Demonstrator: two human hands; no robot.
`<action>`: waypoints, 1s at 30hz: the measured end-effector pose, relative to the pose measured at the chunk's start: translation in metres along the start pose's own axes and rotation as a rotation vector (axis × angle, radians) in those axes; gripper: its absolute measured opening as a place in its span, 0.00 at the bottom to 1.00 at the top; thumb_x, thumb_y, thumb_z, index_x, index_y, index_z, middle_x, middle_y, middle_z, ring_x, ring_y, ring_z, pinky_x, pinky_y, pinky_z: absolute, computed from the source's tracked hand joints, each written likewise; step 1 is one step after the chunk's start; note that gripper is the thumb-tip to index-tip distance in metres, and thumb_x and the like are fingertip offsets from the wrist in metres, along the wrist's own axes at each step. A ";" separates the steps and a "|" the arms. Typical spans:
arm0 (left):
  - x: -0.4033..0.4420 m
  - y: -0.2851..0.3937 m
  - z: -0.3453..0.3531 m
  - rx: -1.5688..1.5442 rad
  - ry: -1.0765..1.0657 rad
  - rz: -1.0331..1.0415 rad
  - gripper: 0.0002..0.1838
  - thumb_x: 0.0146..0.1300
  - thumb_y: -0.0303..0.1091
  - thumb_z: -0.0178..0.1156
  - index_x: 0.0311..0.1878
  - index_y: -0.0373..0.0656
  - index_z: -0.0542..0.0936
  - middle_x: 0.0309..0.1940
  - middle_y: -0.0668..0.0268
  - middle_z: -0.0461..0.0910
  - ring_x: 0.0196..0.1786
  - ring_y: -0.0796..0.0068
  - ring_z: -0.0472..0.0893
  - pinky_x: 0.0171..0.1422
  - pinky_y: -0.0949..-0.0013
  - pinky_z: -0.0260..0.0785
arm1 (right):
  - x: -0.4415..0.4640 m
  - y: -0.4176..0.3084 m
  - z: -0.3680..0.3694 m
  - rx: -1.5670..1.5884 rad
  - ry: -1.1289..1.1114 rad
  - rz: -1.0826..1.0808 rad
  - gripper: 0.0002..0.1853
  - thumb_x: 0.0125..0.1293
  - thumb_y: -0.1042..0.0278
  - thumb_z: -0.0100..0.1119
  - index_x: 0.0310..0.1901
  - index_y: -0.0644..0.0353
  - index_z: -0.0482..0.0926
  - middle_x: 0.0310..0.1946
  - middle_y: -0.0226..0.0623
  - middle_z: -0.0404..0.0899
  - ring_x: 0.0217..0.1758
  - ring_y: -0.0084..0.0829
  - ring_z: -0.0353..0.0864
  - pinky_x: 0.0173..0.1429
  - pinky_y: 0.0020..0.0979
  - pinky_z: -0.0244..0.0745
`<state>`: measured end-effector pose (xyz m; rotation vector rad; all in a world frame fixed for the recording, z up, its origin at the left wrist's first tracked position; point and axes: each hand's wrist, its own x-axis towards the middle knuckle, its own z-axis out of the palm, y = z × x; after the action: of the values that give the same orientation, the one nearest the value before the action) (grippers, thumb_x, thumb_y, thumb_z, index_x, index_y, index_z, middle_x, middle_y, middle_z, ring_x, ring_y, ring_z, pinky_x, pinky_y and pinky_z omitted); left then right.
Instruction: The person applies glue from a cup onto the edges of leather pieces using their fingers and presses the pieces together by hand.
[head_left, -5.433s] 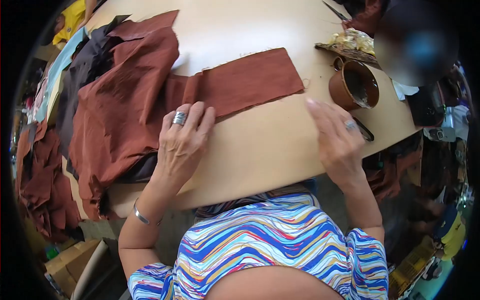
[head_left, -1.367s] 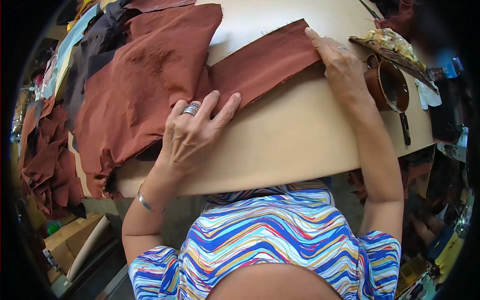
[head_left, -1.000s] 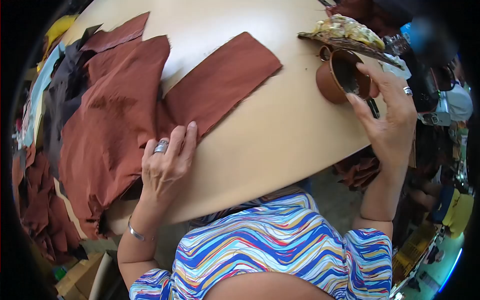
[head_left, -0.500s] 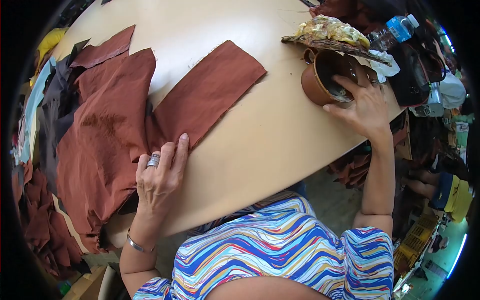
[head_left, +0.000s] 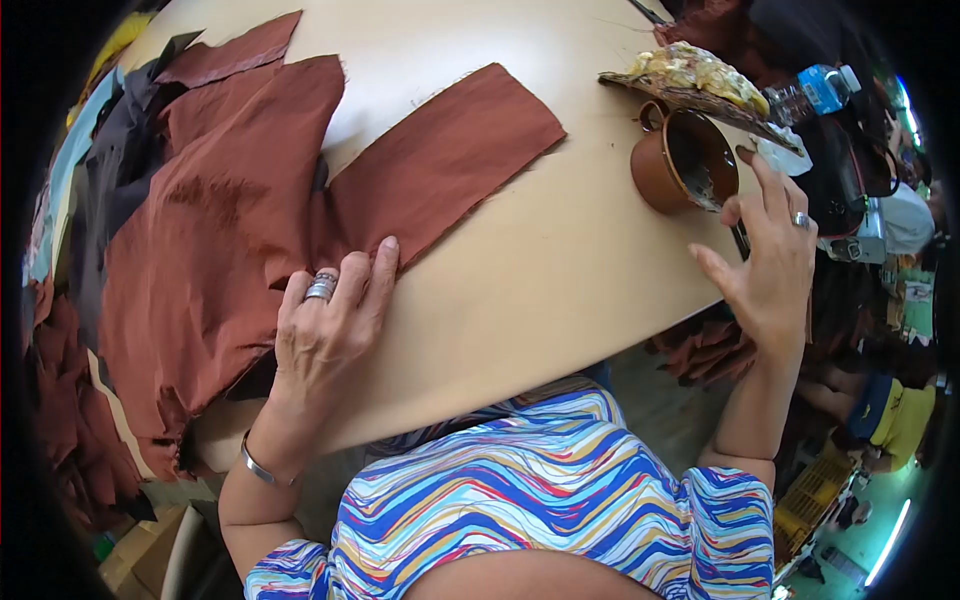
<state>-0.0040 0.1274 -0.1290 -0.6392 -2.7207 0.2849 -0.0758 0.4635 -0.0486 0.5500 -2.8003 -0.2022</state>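
Observation:
My left hand (head_left: 335, 315) lies on a reddish-brown cloth piece (head_left: 460, 150) near the table's front edge, its fingers bent close together over the fabric and the thumb hidden. That piece joins a larger crumpled heap of the same cloth (head_left: 215, 230) on the left. At the right, my right hand (head_left: 765, 260) is raised just beside a brown mug (head_left: 665, 170), thumb and fingers apart. Some pale bits show inside the mug. A narrow dark thing (head_left: 740, 240) shows between thumb and fingers; I cannot tell whether the hand touches it.
Behind the mug lie a dark flat piece bearing a yellowish lump (head_left: 700, 75), a water bottle (head_left: 822, 90) and a white crumpled plastic piece (head_left: 785, 155). A black bag (head_left: 840, 165) stands at the right edge. More brown cloth (head_left: 75, 430) hangs at lower left.
My right hand has come out of the mug and drawn back to its right side, fingers spread. The left hand keeps its place on the cloth. The whole view has shifted slightly.

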 end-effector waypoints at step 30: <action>0.000 0.001 -0.002 -0.029 -0.007 -0.039 0.27 0.51 0.27 0.54 0.59 0.50 0.77 0.35 0.69 0.72 0.26 0.76 0.75 0.33 0.69 0.65 | 0.062 -0.074 0.088 -0.077 0.072 -0.206 0.21 0.56 0.73 0.53 0.54 0.60 0.75 0.41 0.37 0.71 0.46 0.36 0.73 0.48 0.36 0.72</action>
<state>-0.0031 0.1287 -0.1274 -0.5927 -2.7450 0.2391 -0.1316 0.3790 -0.1310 0.8101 -2.6521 -0.3242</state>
